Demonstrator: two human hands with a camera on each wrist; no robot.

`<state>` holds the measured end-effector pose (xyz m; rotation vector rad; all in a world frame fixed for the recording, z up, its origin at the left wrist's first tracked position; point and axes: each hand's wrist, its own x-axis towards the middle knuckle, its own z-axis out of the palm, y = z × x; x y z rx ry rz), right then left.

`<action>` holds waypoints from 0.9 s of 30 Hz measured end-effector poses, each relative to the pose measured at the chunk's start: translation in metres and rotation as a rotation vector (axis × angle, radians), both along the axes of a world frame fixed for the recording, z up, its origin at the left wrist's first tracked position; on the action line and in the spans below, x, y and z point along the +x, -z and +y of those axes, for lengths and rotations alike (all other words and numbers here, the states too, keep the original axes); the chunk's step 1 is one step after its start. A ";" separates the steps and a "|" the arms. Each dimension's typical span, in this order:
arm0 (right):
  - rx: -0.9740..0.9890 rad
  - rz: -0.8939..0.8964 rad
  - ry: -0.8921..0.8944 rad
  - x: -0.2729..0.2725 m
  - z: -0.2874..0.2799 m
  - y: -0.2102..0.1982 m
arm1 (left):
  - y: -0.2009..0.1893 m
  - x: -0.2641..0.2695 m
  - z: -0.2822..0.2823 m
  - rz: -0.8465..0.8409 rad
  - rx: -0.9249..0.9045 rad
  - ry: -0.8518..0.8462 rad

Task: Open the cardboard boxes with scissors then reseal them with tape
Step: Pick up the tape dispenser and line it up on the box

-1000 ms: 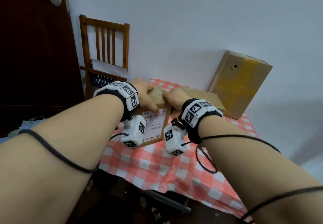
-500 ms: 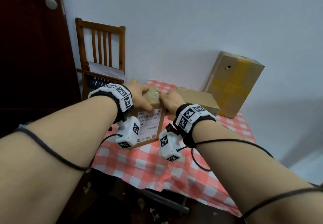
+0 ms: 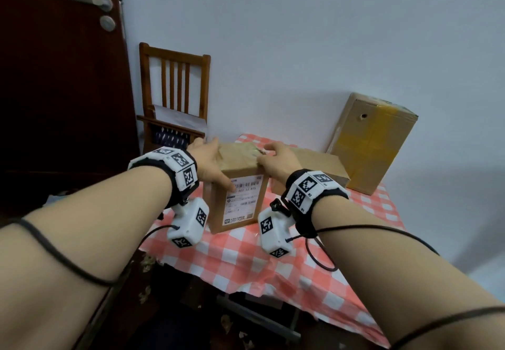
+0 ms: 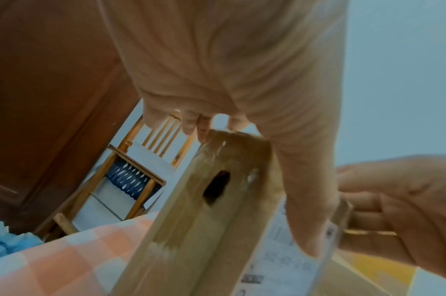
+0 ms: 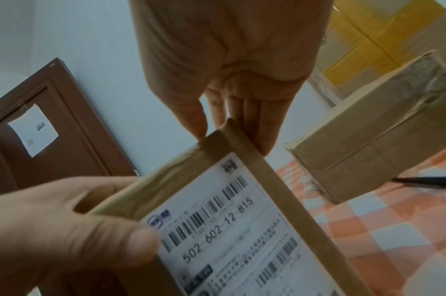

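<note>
Red-and-white checked tablecloth (image 3: 246, 267) on a table against a pale wall (image 3: 300, 49); dark door (image 3: 54, 90) and wooden chair (image 3: 175, 82) at left. Labelled cardboard box (image 3: 218, 213) stands near the front edge. Left hand (image 3: 207, 164) clamps its top corner, and the right hand (image 3: 276, 161) lays straight fingers together against its right side. Flat box (image 3: 319, 164) and yellow-taped box (image 3: 374, 142) stand behind.

dim, flat light; wrist views blurred, distorted.
</note>
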<state>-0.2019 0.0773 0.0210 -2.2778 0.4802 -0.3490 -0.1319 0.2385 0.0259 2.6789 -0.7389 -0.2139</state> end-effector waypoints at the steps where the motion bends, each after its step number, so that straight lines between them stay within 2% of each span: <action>1: -0.012 0.009 -0.059 -0.002 0.000 0.000 | -0.001 -0.003 -0.004 -0.029 0.019 0.016; 4: -0.088 0.089 -0.198 -0.013 0.002 -0.004 | -0.006 -0.003 -0.016 -0.080 0.096 0.045; 8: 0.043 -0.113 0.001 -0.021 -0.016 -0.014 | -0.008 -0.006 -0.024 -0.206 0.273 0.046; 10: 0.056 -0.119 0.079 -0.029 -0.029 -0.015 | -0.007 -0.013 -0.031 -0.253 0.276 0.078; 15: -0.120 0.042 0.180 -0.059 -0.069 -0.001 | -0.010 -0.046 -0.064 -0.357 0.069 0.272; 19: -0.182 0.159 0.246 -0.092 -0.102 0.011 | -0.003 -0.070 -0.098 -0.299 -0.049 0.396; 27: -0.322 0.530 0.274 -0.130 -0.135 0.042 | 0.023 -0.093 -0.145 -0.187 0.042 0.442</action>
